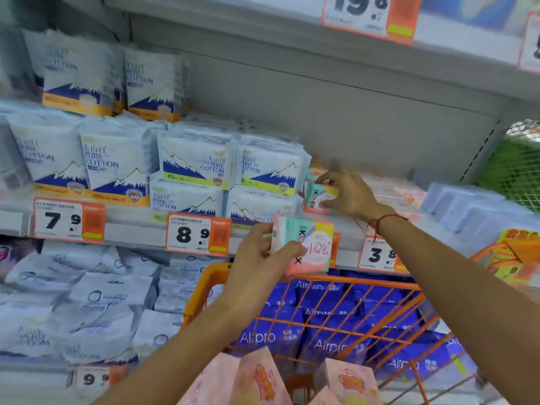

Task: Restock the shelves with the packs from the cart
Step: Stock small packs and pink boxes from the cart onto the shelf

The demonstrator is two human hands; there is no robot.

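The right hand pinched a pink pack on the shelf, just beside the Pure Cotton stacks; the left hand gripped a second pack above the cart (more stock lay inside); advised: seat the first upright, label outward, before releasing.

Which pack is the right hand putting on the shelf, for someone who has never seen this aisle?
Find the grey middle shelf with the orange-edged price tags. Right of the white-and-blue cotton packs, the right hand pinches a small mint-and-pink soft pack. Unlike its twin in the left hand, it already sits on the shelf.
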